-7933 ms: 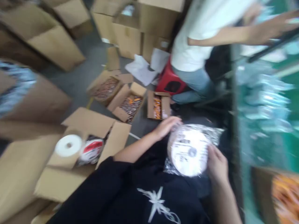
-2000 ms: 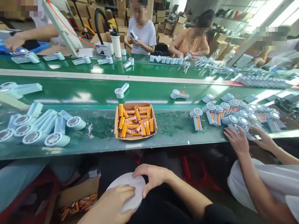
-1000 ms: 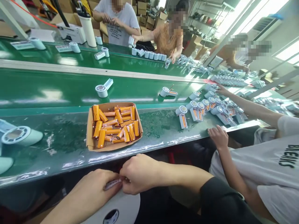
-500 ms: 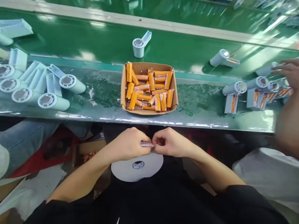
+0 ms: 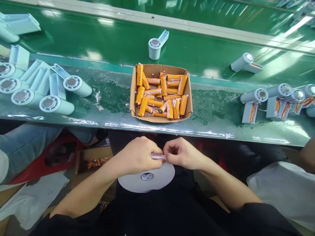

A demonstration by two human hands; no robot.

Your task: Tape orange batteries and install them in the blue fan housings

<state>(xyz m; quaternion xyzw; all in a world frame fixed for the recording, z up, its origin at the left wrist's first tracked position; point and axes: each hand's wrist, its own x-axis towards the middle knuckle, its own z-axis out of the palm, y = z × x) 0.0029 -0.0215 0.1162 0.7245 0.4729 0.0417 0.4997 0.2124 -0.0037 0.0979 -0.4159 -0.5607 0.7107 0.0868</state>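
The left hand (image 5: 137, 157) pinches a narrow whitish printed strip (image 5: 157, 156) between thumb and forefinger, the right hand (image 5: 183, 155) pinches its end, and a flat white round roll (image 5: 161, 178) sits just below them against black clothing (image 5: 157, 213)

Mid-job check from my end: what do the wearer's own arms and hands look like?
The left hand and right hand are both bare and ungloved, with no watch or bracelet visible on the wrists. The forearms are uncovered up to short, plain black fabric sleeves, which match the black fabric top.
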